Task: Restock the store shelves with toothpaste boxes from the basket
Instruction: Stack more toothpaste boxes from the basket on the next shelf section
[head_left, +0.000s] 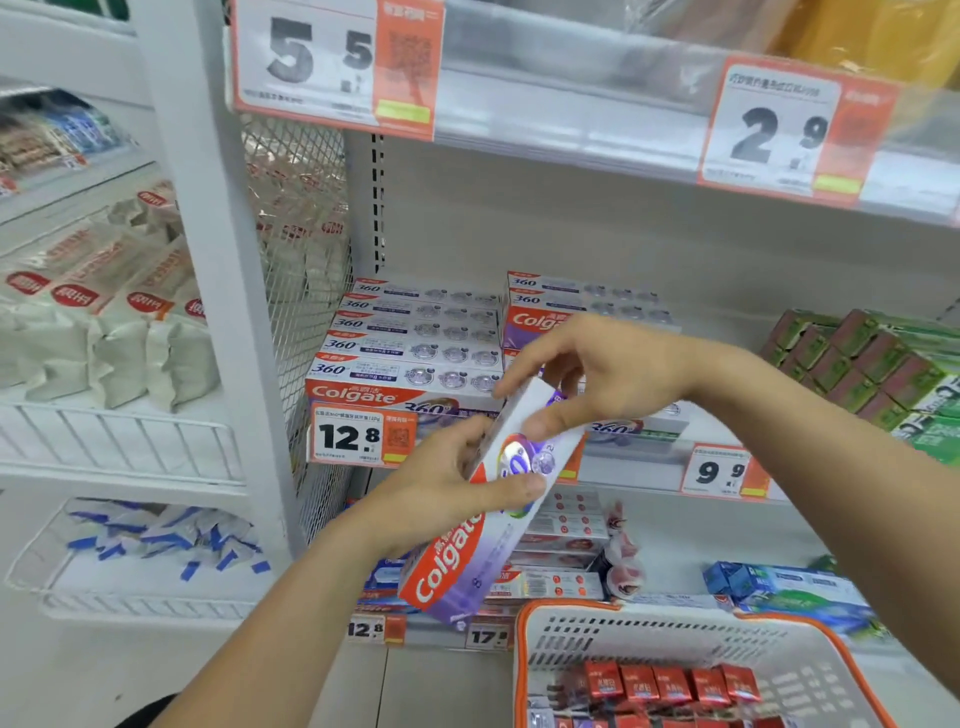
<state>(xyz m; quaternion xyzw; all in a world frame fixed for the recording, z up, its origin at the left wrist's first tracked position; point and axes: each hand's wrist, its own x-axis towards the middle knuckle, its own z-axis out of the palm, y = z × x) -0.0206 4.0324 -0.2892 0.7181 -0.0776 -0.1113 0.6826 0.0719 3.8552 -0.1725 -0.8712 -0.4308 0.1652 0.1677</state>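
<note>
A red, white and purple Colgate toothpaste box (470, 551) hangs tilted in front of the middle shelf. My left hand (447, 488) grips it at mid-length, thumb across its face. My right hand (597, 374) pinches its upper end between thumb and fingers. Behind them, a stack of the same Colgate 360 boxes (410, 353) fills the shelf's left side, and a shorter stack (571, 304) stands to its right, partly hidden by my right hand. The white basket with an orange rim (675, 639) sits at the bottom right, holding several red toothpaste boxes (670, 686).
Green boxes (883, 369) crowd the shelf's right end. Price tags (363, 436) line the shelf edges. A lower shelf holds red-dotted boxes (563, 535) and blue-green boxes (789, 592). A wire mesh divider (296, 249) and a white upright (218, 260) separate the left bay with white packets (104, 332).
</note>
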